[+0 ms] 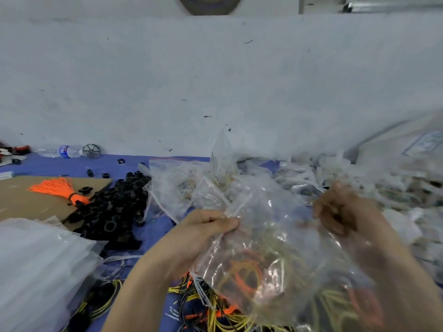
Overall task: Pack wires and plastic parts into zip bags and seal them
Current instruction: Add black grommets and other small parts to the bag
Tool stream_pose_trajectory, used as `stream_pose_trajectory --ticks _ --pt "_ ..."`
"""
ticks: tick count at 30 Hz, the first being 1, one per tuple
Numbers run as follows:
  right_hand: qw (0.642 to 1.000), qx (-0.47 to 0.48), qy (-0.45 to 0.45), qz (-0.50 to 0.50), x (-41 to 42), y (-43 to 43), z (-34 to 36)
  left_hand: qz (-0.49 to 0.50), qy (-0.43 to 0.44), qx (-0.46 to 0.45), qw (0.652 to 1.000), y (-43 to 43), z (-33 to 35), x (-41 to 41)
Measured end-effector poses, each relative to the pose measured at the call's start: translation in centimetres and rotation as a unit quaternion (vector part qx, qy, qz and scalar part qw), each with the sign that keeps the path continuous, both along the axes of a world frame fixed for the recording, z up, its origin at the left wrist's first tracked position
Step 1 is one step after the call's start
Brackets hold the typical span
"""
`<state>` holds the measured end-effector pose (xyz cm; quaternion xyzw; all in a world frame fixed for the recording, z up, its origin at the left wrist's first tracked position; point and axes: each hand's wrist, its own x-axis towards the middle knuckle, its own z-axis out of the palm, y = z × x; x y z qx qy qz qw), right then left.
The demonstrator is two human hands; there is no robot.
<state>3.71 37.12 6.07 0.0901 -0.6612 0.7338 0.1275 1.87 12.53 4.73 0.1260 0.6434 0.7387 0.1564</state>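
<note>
One brown cardboard sheet point(21, 207) carries one tied bundle of orange wires point(54, 188). Beyond it lie one blue-labelled clear plastic bottle point(63, 150) and one grey spoked wheel point(91, 150). Right of it are black plastic rings point(112, 207), heaped past counting, and one clear plastic zip bag point(275, 236) held by two hands, the left hand point(203, 226) and the right hand point(340, 212).

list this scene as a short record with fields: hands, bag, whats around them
mat: blue
bag: clear, lifted over mat, orange and yellow wires inside; seal unclear
left grip: pinches bag top, left end
right grip: fingers curled on bag top, right end; blurred
parts: black pile on mat, left of bag
loose wires: yellow, black, orange, on mat under bag
bundle: orange, on cardboard, far left
bag heap: right side
</note>
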Motion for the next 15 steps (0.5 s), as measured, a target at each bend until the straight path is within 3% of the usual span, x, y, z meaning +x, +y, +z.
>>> stream_pose_trajectory --ticks 3,6,8,11,15 --pt "0.981 0.171 0.031 -0.091 0.1 -0.3 0.1 0.181 0.037 0.067 0.981 -1.5 0.6 -0.8" --pt "0.965 0.207 0.045 -0.155 0.2 -0.9 0.5 0.322 0.086 0.136 0.933 -4.2 1.5 -1.5" --pt "0.966 0.184 0.066 -0.166 0.6 -1.8 1.1 0.348 0.106 0.158 0.918 -5.2 2.1 -1.4" --pt "0.982 0.134 0.09 -0.102 1.3 -4.2 1.8 0.367 0.179 0.076 0.91 -3.9 2.7 -0.1" --pt "0.992 0.098 0.071 0.021 1.5 -7.5 1.5 0.248 0.251 -0.054 0.934 0.7 2.2 1.5"
